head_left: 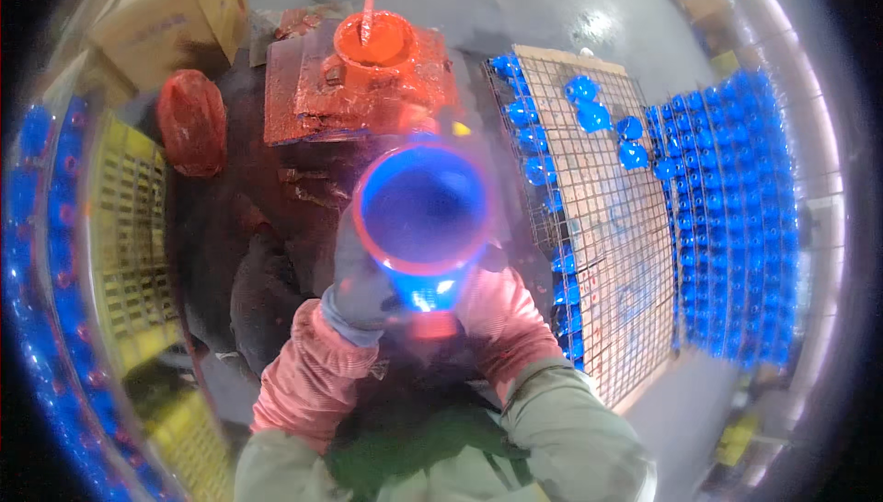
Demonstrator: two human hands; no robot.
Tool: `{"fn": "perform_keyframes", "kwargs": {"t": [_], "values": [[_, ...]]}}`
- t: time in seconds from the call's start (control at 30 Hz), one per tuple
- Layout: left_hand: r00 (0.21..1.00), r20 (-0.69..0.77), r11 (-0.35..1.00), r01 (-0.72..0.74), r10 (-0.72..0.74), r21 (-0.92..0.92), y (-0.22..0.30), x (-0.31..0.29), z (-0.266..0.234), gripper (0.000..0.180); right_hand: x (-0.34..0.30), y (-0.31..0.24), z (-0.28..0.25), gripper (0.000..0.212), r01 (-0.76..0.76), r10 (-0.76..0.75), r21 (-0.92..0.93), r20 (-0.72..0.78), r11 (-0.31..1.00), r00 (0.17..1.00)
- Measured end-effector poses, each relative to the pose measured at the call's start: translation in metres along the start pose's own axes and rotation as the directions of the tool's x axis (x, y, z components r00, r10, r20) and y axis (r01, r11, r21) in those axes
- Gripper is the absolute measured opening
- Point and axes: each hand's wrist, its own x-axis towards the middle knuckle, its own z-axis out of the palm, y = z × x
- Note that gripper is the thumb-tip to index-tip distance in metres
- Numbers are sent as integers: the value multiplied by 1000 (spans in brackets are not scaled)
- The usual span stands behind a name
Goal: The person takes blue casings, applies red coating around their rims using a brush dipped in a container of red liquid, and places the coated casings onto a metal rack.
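Observation:
A blue, hollow, cup-shaped piece (pixel 422 204) with a red rim is held up in front of me, its wide mouth toward my view. Its narrow lower part is glossy blue and ends in red. My left hand (pixel 361 274), in a grey glove, grips its left side. On the other side my right hand (pixel 485 272) is closed against it, with most of its fingers hidden behind the piece. Beyond it stands a red-coated bucket (pixel 376 42) of red paint with a stick (pixel 368 11) upright in it. The bucket rests on a paint-covered board (pixel 296 88).
To the right, a wire rack (pixel 607 198) carries several blue pieces (pixel 593 115); more blue pieces (pixel 736 226) stand in rows beyond. Yellow crates (pixel 133 235) and rows of blue pieces line the left. A red-stained container (pixel 191 123) and a cardboard box (pixel 166 23) lie far left.

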Motion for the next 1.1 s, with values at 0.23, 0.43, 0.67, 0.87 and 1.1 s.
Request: {"fn": "perform_keyframes", "kwargs": {"t": [0.23,0.43,0.67,0.87,1.1], "values": [[898,389,366,439,-204,-821,39,6,-25,84,-64,5,43,52,271,-461,-486,-328,831,825],[889,-116,857,-383,443,345,33,-16,-15,72,-139,9,64,49,220,-833,-936,-117,274,540],[441,709,-165,-775,550,610,67,-72,-8,49,-195,5,107,19,569,-747,-808,282,154,602],[404,587,-162,-712,701,683,59,-125,4,40,-229,30,130,8,454,-699,-845,144,282,701],[680,46,393,-476,732,786,60,-171,-10,85,-247,37,80,23,432,-621,-882,234,188,748]]}}
